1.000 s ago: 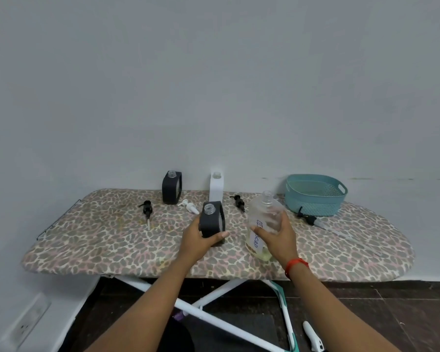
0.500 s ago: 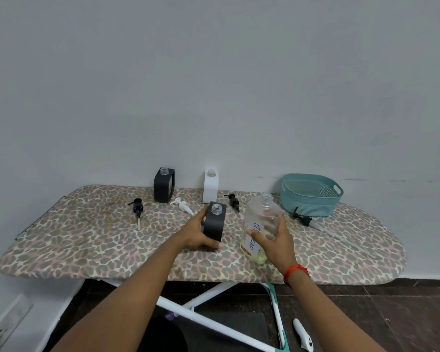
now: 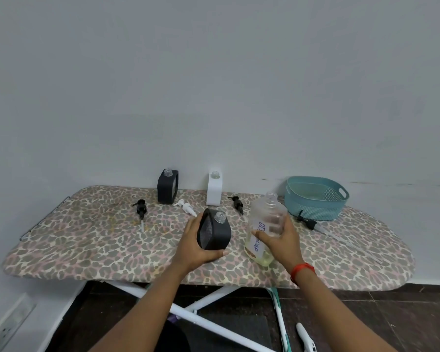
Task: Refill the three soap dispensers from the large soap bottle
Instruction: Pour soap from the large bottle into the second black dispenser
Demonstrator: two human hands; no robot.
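Matt black dispenser [image 3: 215,233]; clear glossy plastic soap bottle [image 3: 266,224]; cloth board cover [image 3: 87,240]; perforated plastic basket [image 3: 315,199].

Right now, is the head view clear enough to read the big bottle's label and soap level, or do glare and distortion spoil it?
Head view: light soft and even, no glare on the bottle; label sharp but partly behind the right hand, only "SOAP" reads whole; yellowish soap shows low at its base; wide-angle bends the board edge.
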